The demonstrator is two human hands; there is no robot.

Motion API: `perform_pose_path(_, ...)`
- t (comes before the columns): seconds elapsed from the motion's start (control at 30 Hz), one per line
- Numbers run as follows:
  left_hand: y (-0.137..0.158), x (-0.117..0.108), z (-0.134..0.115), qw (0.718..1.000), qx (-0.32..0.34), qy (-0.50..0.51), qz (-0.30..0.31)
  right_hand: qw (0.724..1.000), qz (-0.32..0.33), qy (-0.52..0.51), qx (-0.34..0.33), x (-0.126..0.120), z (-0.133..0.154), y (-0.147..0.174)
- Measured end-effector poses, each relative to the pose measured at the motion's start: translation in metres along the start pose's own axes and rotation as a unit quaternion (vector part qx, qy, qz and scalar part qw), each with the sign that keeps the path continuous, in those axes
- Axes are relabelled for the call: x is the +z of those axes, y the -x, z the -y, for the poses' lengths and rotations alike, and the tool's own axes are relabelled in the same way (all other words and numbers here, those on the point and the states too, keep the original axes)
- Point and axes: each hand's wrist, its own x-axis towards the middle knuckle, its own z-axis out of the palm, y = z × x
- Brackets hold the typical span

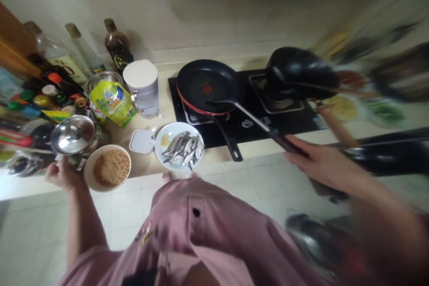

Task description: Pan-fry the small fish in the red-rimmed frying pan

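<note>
R hand [313, 164] grips spatula [254, 117]; long axis slants fwd-left, head over pan [196, 78]; L hand [65, 175] holds metal pot [73, 135].

Between the left hand [65, 175] and right hand [317, 161], a frying pan [194, 81] sits on the stove [211, 135] behind a plate [176, 129] of fish [184, 149]; a bowl [89, 165] rests just right of the left hand, bottles [117, 47] beyond.

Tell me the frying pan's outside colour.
The frying pan is red outside, best seen in the head view.
</note>
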Motion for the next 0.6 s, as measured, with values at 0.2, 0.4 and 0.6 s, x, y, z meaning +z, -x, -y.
perform_pose_path(0.2, 0.004, -0.001, -0.003, 0.999, 0.006, 0.042, -0.001, 0.995, -0.053, 0.026, -0.078, 0.010, 0.075, -0.069)
perform_pose_path(0.4, 0.002, -0.010, -0.001, 0.998, 0.023, -0.050, 0.028, 0.987, -0.090, 0.051, -0.122, 0.011, 0.120, -0.108)
perform_pose_path(0.6, 0.007, -0.017, -0.013, 0.992, 0.017, -0.120, 0.032, 0.982, -0.073, 0.030, -0.170, 0.012, 0.078, -0.078)
